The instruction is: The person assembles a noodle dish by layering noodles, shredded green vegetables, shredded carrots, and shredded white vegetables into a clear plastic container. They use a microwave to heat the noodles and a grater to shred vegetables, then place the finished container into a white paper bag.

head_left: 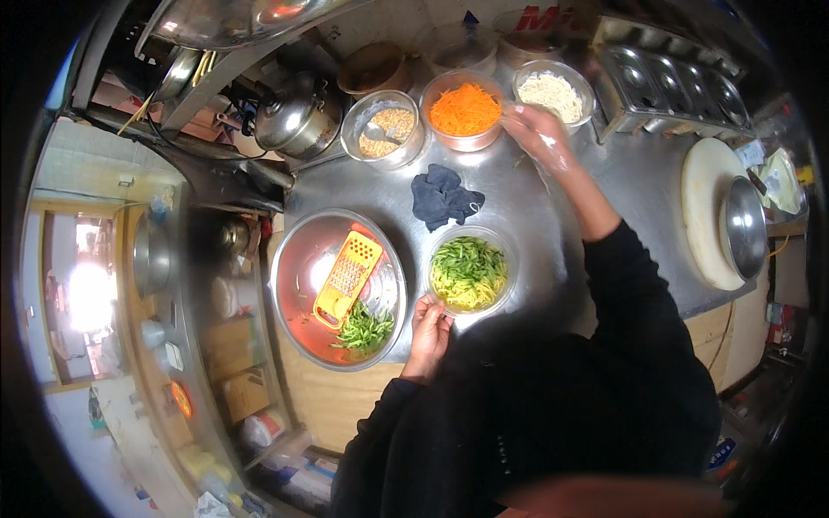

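Observation:
Close to me stands a clear round bowl (pixel 513 292) with green and pale yellow-green cucumber shreds (pixel 467 269). My left hand (pixel 428 335) pinches its near left rim between thumb and fingers. Farther off, my right hand (pixel 542 138) is closed at the right rim of a clear bowl (pixel 438 129) full of orange carrot shreds (pixel 465 110); the fingertips are partly hidden. On the left sits a wide steel basin (pixel 298 237), holding an orange-yellow grater (pixel 347 274) and more green shreds (pixel 364 328). A crumpled dark cloth (pixel 443 197) lies between the two bowls.
Left of the carrots is a bowl of chopped nuts (pixel 386 129) with a spoon; right of them, a bowl of pale shreds (pixel 551 95). A lidded pot (pixel 298 116), a steel container rack (pixel 669 86), a round white board (pixel 704 216) and a steel bowl (pixel 745 229) stand around the steel table.

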Demonstrator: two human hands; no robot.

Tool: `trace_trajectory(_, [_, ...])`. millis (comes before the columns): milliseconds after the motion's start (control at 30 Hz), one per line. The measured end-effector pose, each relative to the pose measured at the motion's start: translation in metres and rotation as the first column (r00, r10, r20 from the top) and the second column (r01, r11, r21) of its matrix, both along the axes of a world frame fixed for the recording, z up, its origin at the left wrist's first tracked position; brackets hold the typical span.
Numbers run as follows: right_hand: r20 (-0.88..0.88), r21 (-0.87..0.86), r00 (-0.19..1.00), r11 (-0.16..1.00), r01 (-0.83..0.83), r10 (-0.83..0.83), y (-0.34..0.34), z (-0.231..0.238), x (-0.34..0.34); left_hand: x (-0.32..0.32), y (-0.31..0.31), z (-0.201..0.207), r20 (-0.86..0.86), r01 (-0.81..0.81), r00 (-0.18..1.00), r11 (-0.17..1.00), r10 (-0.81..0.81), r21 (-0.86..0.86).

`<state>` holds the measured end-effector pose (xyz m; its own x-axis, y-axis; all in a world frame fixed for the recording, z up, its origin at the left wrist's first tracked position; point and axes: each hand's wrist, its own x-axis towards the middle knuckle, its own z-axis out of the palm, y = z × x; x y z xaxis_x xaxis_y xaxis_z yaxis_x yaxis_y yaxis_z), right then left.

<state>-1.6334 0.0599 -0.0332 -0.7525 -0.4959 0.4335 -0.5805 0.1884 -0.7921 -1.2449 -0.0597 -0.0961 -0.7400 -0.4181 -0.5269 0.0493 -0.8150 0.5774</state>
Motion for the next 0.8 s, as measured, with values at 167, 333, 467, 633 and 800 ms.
trace_trajectory(167, [-0.377, 0.709, 0.904, 0.692, 0.140, 0.203, -0.096, -0.018, -0.073, -0.006, 0.000, 0.005, 0.062, -0.016, 0.998, 0.999, 0.019, -0.047])
trace_trajectory(333, [-0.238, 0.887, 0.919, 0.456, 0.074, 0.313, -0.121, -0.051, -0.094, -0.009, 0.005, 0.028, 0.078, 0.039, 0.996, 0.994, -0.031, -0.107])
trace_trajectory(467, [-0.226, 0.901, 0.915, 0.428, 0.067, 0.334, -0.119, -0.058, -0.098, -0.008, 0.008, 0.041, 0.115, 0.054, 0.992, 0.998, -0.049, -0.038])
trace_trajectory(633, [-0.179, 0.922, 0.925, 0.386, 0.038, 0.334, -0.125, -0.064, -0.097, -0.008, 0.008, 0.038, 0.165, 0.055, 0.985, 0.998, -0.048, -0.037])
trace_trajectory(800, [-0.096, 0.911, 0.969, 0.413, -0.006, 0.227, -0.126, -0.049, -0.092, -0.002, 0.005, 0.034, 0.106, 0.064, 0.993, 0.998, -0.061, -0.022])
